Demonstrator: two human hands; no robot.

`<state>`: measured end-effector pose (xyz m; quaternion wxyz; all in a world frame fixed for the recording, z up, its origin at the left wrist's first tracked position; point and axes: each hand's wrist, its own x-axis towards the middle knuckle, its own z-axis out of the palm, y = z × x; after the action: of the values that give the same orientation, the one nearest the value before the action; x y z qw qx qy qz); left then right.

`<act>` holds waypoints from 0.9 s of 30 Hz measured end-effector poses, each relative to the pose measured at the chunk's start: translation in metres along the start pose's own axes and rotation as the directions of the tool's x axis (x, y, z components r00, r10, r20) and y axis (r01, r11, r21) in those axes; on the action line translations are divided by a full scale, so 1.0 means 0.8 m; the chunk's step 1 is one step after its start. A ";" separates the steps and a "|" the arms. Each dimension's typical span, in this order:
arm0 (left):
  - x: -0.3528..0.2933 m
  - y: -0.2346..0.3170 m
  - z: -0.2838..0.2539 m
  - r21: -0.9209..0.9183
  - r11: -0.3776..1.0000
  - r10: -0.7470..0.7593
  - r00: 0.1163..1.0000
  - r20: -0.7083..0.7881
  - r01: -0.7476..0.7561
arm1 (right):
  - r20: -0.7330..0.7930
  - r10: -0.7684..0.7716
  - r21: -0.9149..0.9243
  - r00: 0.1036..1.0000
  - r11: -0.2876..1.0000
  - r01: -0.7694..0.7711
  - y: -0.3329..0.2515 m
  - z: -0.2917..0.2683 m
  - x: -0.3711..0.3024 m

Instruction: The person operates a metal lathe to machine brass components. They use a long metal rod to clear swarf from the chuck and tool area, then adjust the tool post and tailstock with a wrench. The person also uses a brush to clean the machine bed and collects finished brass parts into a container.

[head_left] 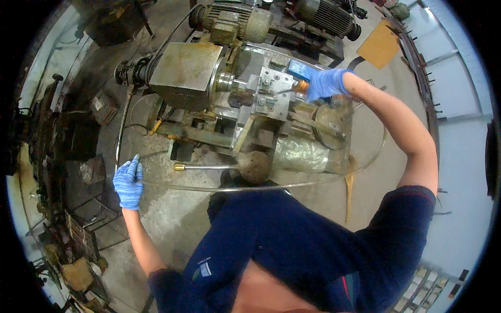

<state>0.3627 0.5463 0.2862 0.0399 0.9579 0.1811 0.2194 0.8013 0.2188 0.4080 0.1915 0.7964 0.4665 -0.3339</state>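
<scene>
A blue-striped gloved left hand [129, 183] meets a long, thin metal rod [123, 125]; a matching right hand [327, 85] overlaps a rectangular blue block [301, 70]; neither grip can be told.

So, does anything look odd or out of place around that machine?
Two things, perhaps: a tan sheet lies askew on the floor beyond the right hand, and what looks like crinkled clear plastic shows at the near side of the machine, like stray wrapping. I can't make out any clear damage.
</scene>
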 end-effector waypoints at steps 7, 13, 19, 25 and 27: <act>-0.002 -0.009 -0.002 -0.004 0.999 0.054 0.998 -0.025 -0.054 | 0.085 0.140 -0.044 0.986 0.990 -0.137 -0.038 0.035 0.008; -0.011 -0.019 -0.001 -0.006 0.995 0.099 0.995 -0.031 -0.100 | 0.098 0.139 -0.016 0.985 0.990 -0.138 -0.056 0.038 0.009; -0.020 -0.028 -0.001 0.003 0.994 0.112 0.992 -0.060 -0.112 | 0.122 0.267 0.174 0.956 0.942 -0.286 -0.076 0.030 -0.003; -0.025 -0.032 0.002 0.006 0.994 0.113 0.992 -0.061 -0.113 | 0.116 0.266 0.105 0.957 0.955 -0.278 -0.083 0.030 -0.001; -0.026 -0.032 0.003 0.000 0.994 0.113 0.992 -0.058 -0.113 | 0.102 0.218 0.091 0.971 0.970 -0.227 -0.078 0.028 -0.005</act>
<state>0.3379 0.5630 0.2719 0.0238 0.9598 0.1272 0.2491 0.7375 0.2328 0.3956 0.2079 0.8365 0.3472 -0.3695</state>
